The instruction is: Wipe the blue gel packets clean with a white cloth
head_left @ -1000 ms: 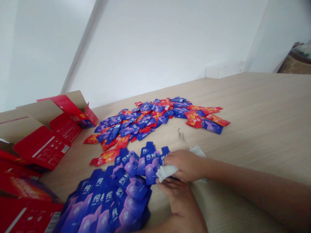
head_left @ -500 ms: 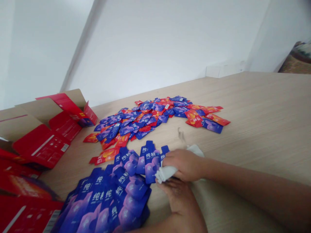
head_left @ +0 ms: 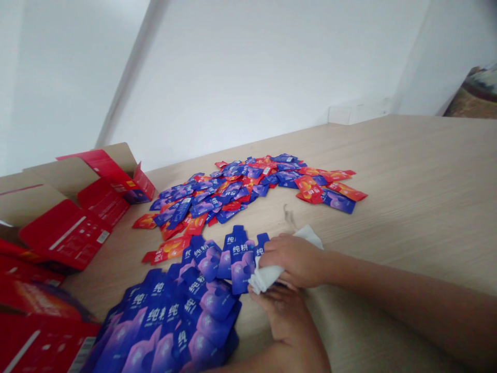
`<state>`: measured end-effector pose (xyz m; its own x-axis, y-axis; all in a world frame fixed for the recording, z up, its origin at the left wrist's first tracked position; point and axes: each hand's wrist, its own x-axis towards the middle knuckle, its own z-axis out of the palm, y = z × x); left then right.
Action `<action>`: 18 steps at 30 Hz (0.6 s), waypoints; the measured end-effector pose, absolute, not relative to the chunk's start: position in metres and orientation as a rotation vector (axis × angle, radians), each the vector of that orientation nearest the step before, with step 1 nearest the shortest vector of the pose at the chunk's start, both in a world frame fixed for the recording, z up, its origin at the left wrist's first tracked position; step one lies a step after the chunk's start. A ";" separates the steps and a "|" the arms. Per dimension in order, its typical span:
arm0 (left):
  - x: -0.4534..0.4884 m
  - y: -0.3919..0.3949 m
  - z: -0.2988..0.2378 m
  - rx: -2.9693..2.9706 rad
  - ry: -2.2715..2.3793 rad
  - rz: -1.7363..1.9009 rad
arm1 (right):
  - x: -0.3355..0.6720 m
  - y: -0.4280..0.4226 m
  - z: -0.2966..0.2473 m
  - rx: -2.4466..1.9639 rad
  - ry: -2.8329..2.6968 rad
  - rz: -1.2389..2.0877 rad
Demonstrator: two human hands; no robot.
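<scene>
My right hand (head_left: 297,259) is closed around a crumpled white cloth (head_left: 267,275), which sticks out on both sides of the fingers. Just below it, my left hand (head_left: 280,311) has its fingers curled against the cloth's lower edge. Those fingertips are partly covered, and whatever they grip is hidden. A purple-blue sachet (head_left: 261,242) shows its top beside the right knuckles. Left of the hands, another purple-blue sachet (head_left: 243,264) lies flat, overlapping its neighbour. Several more form an overlapping spread (head_left: 166,321) at the lower left, printed sides up.
Behind the hands lies a mixed heap of orange and purple-blue sachets (head_left: 229,189). Red cardboard boxes (head_left: 73,235) with raised flaps line the left side. The wooden table (head_left: 407,197) meets a white wall (head_left: 272,77), where a white box (head_left: 339,115) stands.
My right hand and the cloth have shifted very slightly up and left. My left hand stays nearly in place, and the sachets have not visibly moved.
</scene>
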<state>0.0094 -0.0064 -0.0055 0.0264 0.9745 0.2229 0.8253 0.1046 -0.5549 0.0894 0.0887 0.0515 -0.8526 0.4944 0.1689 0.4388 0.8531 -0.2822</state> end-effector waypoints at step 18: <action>0.010 -0.007 -0.003 -1.726 -1.782 0.476 | 0.089 0.094 0.045 -0.675 -2.780 0.437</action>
